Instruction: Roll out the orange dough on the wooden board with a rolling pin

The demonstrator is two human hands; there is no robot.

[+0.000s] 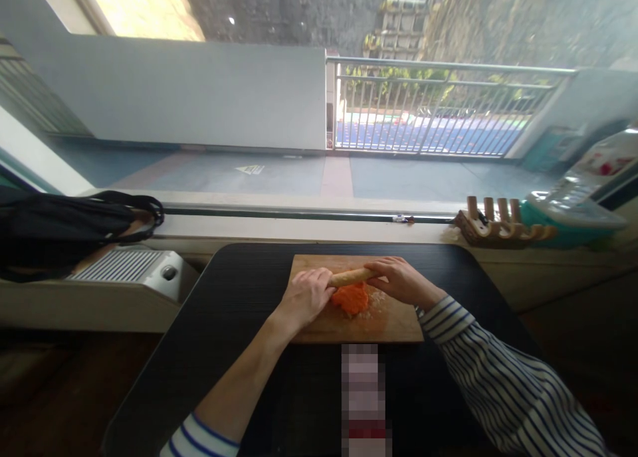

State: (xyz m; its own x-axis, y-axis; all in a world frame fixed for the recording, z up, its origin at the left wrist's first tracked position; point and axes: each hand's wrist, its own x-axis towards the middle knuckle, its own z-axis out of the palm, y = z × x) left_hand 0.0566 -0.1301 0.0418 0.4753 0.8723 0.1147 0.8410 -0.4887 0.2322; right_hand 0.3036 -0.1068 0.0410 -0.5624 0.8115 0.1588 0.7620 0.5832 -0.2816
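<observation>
A pale wooden rolling pin [350, 277] is held level between my two hands over a flattened orange lump of dough [351, 300]. My left hand [310, 293] wraps round the pin's left end. Around its right end my right hand [396, 277] is closed. The dough lies on a wooden cutting board [312, 331], with white flour-like smudges on the wood to its right. The pin hides the dough's far edge, and I cannot tell how firmly the two touch.
The board rests on a black table [224, 297]. A window sill [299, 228] runs behind it. On the right stand a brown wooden rack [491, 224], a teal container [573, 221] and a clear plastic bottle [598, 161]. A black bag [64, 228] and a white radiator [129, 284] are at the left.
</observation>
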